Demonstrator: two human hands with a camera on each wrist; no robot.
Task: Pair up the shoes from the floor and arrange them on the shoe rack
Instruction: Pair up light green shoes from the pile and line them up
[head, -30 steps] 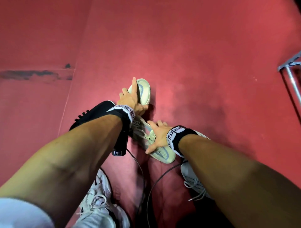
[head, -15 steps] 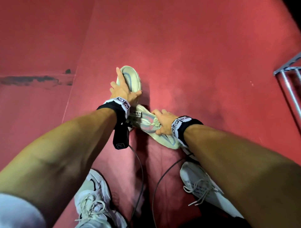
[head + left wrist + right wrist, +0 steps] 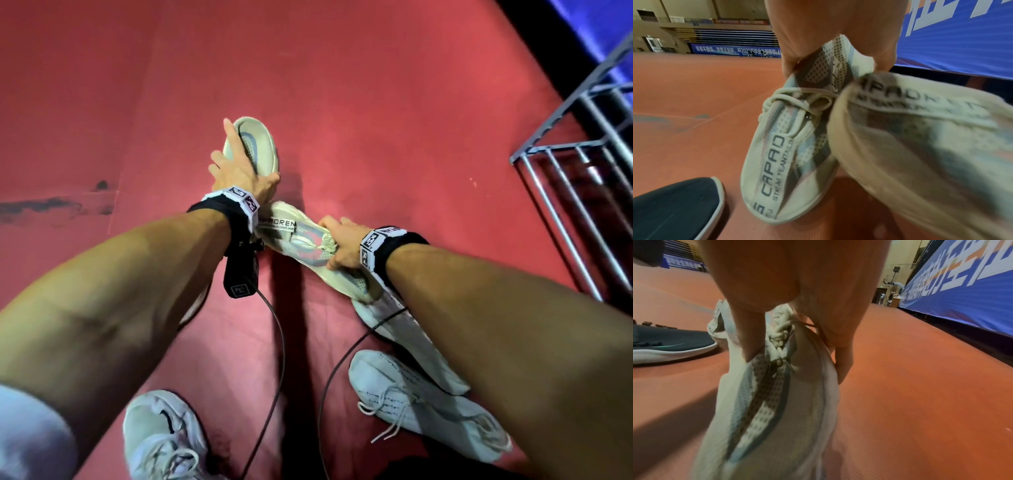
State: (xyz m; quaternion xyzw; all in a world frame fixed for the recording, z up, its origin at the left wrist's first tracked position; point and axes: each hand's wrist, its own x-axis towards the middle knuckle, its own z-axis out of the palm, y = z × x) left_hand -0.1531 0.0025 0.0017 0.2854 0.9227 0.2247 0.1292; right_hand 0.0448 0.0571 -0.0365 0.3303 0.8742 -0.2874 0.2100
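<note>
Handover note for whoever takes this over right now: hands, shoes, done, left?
Left hand: grips the far cream knit sneaker over its upper.
Right hand: grip around the laces of the matching near cream sneaker.
The two heels are close together; whether either sneaker is lifted off the red floor is unclear.
On the floor: a black shoe by the left hand, a white trainer under the right forearm.
Shoe rack stands to the right; none of the shoes in view is on it.
Left: rack this pair, then match the others.
</note>
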